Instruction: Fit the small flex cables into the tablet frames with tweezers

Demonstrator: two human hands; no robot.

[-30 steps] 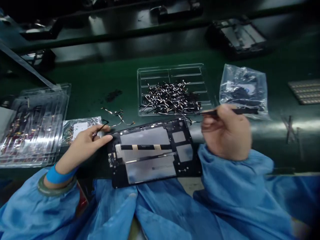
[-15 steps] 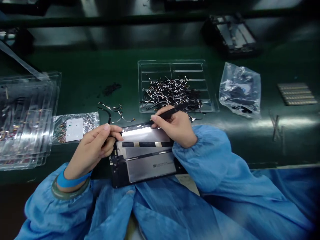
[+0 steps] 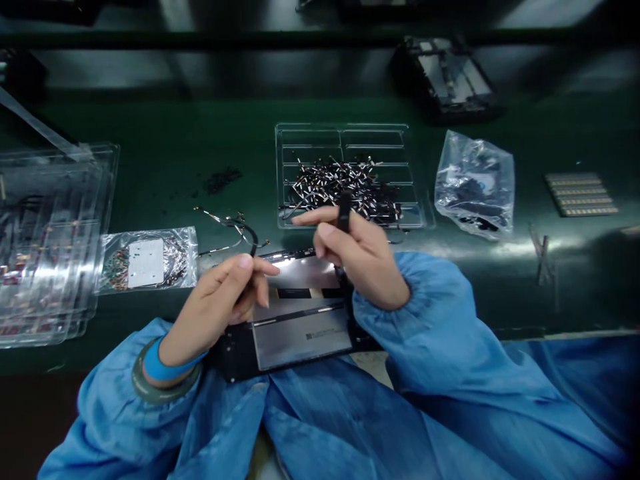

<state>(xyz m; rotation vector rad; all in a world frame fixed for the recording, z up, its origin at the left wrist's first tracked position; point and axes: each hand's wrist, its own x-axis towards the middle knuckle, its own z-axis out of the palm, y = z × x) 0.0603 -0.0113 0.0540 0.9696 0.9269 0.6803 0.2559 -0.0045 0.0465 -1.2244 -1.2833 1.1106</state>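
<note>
Two hands meet over the tablet back frame (image 3: 295,330) at lower centre. Left hand (image 3: 225,297) pinches a thin flex cable (image 3: 251,241) curling up-left; right hand (image 3: 363,257) grips black tweezers (image 3: 344,212), upright, just right of the cable.

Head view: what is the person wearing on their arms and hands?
Both hands are bare, no gloves: the left hand and the right hand. Both arms wear loose light-blue smock sleeves with gathered elastic cuffs; the right sleeve bunches at the wrist. On the left wrist sits a bright blue band beside a dark greenish cuff ring.
</note>
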